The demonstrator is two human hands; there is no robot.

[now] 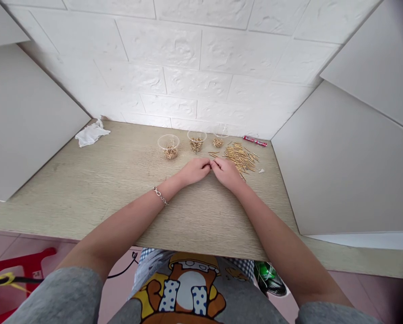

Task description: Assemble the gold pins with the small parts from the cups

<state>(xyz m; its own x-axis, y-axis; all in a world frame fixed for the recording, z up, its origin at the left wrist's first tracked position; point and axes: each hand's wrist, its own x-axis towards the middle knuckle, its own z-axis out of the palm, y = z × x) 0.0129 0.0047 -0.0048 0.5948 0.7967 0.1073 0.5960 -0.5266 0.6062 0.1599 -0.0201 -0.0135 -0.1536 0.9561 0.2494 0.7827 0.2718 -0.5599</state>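
Over on the worktop (201, 216), loose gold-coloured pins (239, 155) lie right by my right hand (227, 173); its fingertips meet my left hand's (195, 171); can't tell if either grip's holding anything.

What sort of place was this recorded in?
Probably an improvised workbench, perhaps at home: a wood-grain tabletop against a white brick-patterned wall, with clear cups and loose gold-coloured rods.

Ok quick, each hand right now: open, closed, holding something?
Left hand: closed; can't tell whether it holds anything.
Right hand: closed, meeting the left; can't tell if it holds anything either.
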